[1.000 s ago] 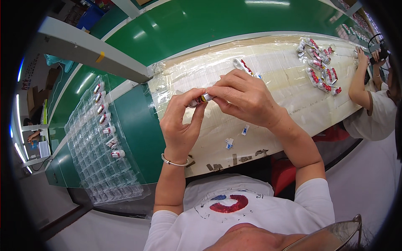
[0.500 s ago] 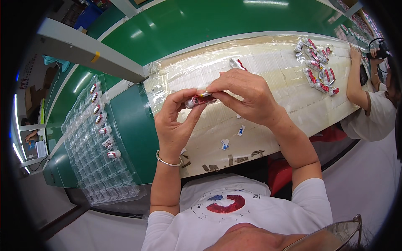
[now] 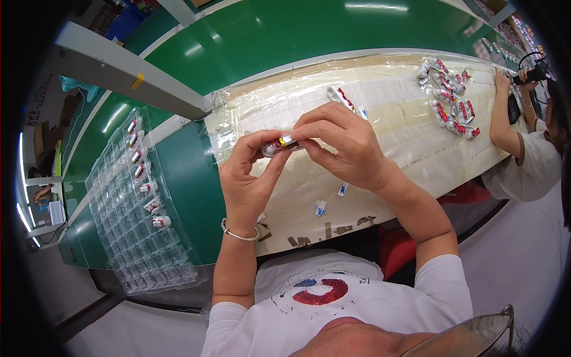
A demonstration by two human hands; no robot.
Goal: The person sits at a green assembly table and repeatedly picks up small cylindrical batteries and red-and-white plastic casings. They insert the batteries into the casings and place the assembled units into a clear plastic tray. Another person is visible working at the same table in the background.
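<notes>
Between both hands, above the table, is a small rounded red-and-clear-looking piece with a silver and yellow part on top. My left hand is closed, pinching the piece at its left end between thumb and fingers. My right hand is closed too, its thumb and fingertips pressed on the silver part at the right end. The fingers cover much of the piece, so its exact kind is unclear. Beyond my right hand lie a white rounded piece and a red strip.
White tabs with blue print lie on the taped table mat. Several red-and-white pieces are heaped at the right, near another person's arm. At the left, a clear compartment tray holds several pieces. A grey post stands behind it.
The silver part between my fingertips has tilted and shows more of its face. My right hand has shifted slightly, uncovering a blue-printed tab beyond it. My left hand stays nearly in place.
</notes>
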